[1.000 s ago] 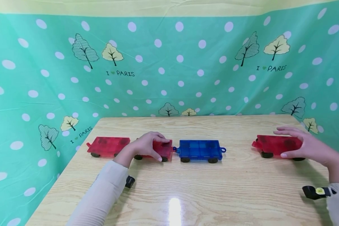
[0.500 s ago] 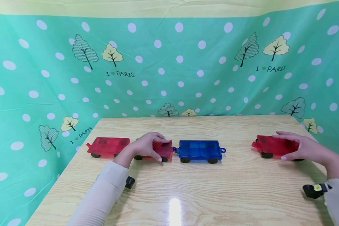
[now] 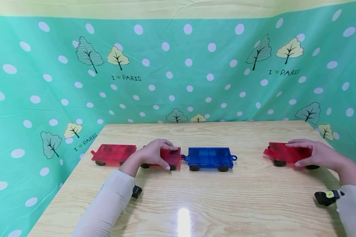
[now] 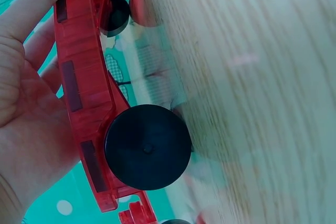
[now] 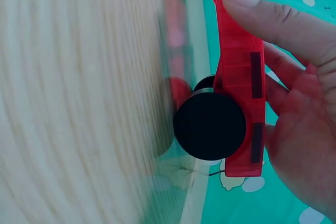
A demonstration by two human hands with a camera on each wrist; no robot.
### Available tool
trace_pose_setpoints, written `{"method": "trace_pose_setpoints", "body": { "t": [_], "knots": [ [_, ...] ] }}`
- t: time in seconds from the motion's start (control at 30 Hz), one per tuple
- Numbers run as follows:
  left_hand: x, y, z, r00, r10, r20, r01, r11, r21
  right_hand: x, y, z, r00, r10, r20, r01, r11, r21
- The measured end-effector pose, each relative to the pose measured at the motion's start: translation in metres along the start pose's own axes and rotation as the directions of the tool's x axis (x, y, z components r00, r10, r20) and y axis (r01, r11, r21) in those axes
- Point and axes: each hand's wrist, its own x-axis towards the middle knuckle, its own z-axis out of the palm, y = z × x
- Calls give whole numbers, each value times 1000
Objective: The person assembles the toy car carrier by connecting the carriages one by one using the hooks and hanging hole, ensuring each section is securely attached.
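- Wood-grain table (image 3: 240, 197) below.
- Left hand (image 3: 154, 152) pinches middle red wagon (image 3: 173, 158), beside blue wagon (image 3: 210, 157).
- Right hand (image 3: 323, 154) pinches right-end red wagon (image 3: 289, 153) — well apart.
- I judge both light, stiff, free-rolling — grip across sides.
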Motion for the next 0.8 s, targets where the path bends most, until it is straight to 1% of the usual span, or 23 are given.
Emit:
{"method": "trace_pose_setpoints", "body": {
  "t": [0.1, 0.2, 0.27, 0.43, 0.6, 0.8],
  "knots": [
    [0, -1, 0, 1000, 4, -1, -4, 1000, 3, 1, -4, 1, 1000, 21, -4, -21, 1000, 3],
    [1, -1, 1, 1000, 14, -5, -14, 1000, 4, 0, -8, 1, 1000, 28, -10, -27, 1000, 15],
    [1, -1, 1, 1000, 8, -6, -8, 1000, 2, -1, -10, 2, 999, 45, -11, -45, 999, 28],
    [0, 0, 1, 1000, -9, -4, 9, 1000, -10, -2, -17, 3, 999, 48, 22, -49, 998, 51],
    [0, -1, 1, 1000, 21, -5, -21, 1000, -12, 0, -29, 4, 998, 40, 45, -43, 997, 59],
    [0, -1, 0, 999, 35, 0, -35, 999, -5, 3, -40, 9, 999, 24, 44, -27, 996, 80]
  ]
}}
